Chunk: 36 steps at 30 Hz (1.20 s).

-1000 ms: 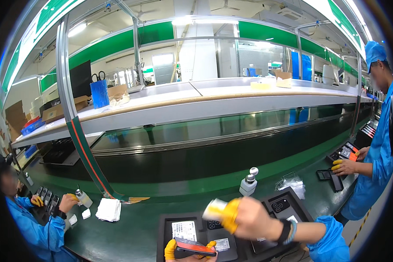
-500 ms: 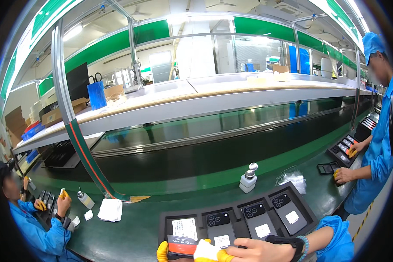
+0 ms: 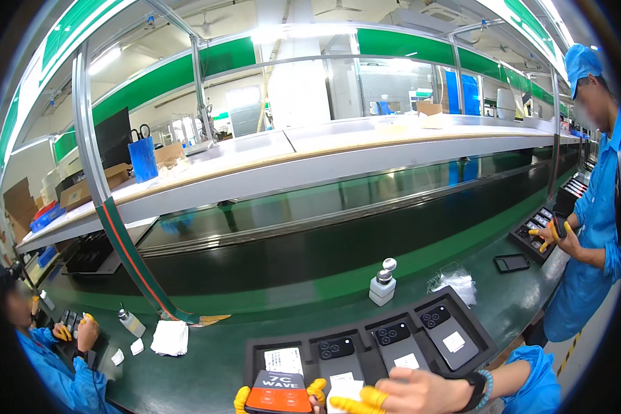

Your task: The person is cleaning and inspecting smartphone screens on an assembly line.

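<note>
My left hand (image 3: 316, 391) grips a phone (image 3: 277, 393) with a dark and orange printed front, yellow finger cots showing at both sides. Close beside it, my right hand (image 3: 410, 393), also in yellow cots, pinches a folded white wipe (image 3: 339, 399) clear of the phone's face. Its fingers are slightly blurred. Both hands are at the near side of a black compartment tray (image 3: 481, 330). Three dark phones lie in it camera side up: one on the left (image 3: 332, 349), one in the middle (image 3: 393, 335), one on the right (image 3: 440, 328). A white label (image 3: 283, 360) shows in the leftmost compartment.
Behind the tray stand a pump bottle (image 3: 383, 284) and clear plastic bags (image 3: 455, 284). Left lie stacked white wipes (image 3: 170, 338) and another bottle (image 3: 131, 322). A co-worker (image 3: 600, 179) stands right, handling a dark phone; another (image 3: 55, 366) works left. A metal post (image 3: 93, 145) rises near the conveyor.
My right hand and the wipe have moved right off the held phone, whose front now shows more fully. The right co-worker has lifted a dark phone. The view has shifted slightly.
</note>
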Available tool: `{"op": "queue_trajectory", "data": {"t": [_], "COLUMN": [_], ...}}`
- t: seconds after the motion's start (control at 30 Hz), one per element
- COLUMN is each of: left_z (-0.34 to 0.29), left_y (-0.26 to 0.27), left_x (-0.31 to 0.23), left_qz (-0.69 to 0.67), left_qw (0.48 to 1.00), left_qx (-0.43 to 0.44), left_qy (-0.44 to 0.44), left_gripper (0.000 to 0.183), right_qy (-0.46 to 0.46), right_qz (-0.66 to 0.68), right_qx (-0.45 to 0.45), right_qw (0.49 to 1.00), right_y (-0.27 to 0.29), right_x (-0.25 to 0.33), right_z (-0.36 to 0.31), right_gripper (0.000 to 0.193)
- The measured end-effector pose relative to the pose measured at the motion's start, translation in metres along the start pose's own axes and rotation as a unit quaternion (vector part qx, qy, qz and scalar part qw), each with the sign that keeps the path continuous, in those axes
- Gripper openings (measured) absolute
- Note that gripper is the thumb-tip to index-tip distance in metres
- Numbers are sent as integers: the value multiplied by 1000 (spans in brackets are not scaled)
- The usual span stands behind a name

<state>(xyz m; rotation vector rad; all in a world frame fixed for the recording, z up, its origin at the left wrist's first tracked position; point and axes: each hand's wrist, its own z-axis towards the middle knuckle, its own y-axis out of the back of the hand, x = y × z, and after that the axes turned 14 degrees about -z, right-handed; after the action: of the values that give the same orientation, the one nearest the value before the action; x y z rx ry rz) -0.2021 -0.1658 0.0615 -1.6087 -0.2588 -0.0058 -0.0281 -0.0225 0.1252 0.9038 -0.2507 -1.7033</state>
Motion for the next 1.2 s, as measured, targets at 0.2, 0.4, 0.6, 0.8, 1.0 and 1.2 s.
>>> {"op": "queue_trajectory", "data": {"t": [0.2,0.4,0.6,0.8,1.0,1.2], "left_z": [4,10,18,30,46,39], "left_y": [-6,-3,-18,-3,10,12], "left_x": [-11,-30,-11,4,-11,-6], "left_qz": [206,626,881,921,931,925], "left_qw": [977,756,353,204,152,109], "left_qx": [2,-85,-158,-199,-219,-226], "left_qy": [-50,-171,-272,-266,-250,-284], "left_gripper": [60,52,93,97,90,74], "right_qy": [-125,-260,-159,-178,-232,-286], "right_qz": [-109,-136,-249,-218,-182,-125], "right_qx": [106,150,272,313,313,312], "right_qw": [981,944,916,907,903,897], "right_y": [-39,-105,-158,-156,-101,-46], "right_x": [-86,-157,-178,-170,-163,-137], "right_z": [-40,-74,-78,-90,-84,-121], "right_gripper": [24,7,6,20,33,35]}}
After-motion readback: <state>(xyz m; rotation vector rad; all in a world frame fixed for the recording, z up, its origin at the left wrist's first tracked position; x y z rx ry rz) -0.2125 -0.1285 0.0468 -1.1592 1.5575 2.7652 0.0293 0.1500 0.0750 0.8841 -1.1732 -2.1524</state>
